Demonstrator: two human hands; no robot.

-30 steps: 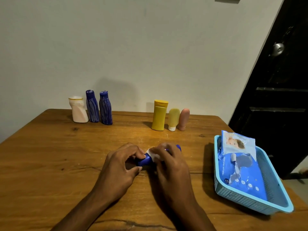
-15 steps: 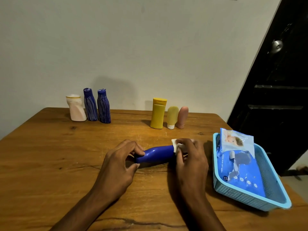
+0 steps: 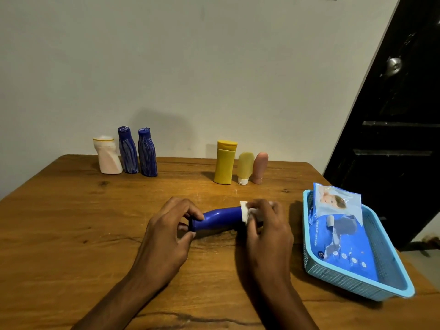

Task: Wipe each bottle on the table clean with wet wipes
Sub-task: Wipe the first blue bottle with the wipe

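My right hand (image 3: 264,232), clenched on the white wet wipe (image 3: 247,211), has slid from the middle to the far end of the glossy blue plastic bottle (image 3: 217,217) lying on the wooden bench (image 3: 71,222), my left hand (image 3: 166,236) pinching its other end, so this pass looks nearly done.

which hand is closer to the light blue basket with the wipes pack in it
The right hand. It grips the wet wipe on the blue bottle just left of the basket. The left hand holds the bottle's other end, farther from it.
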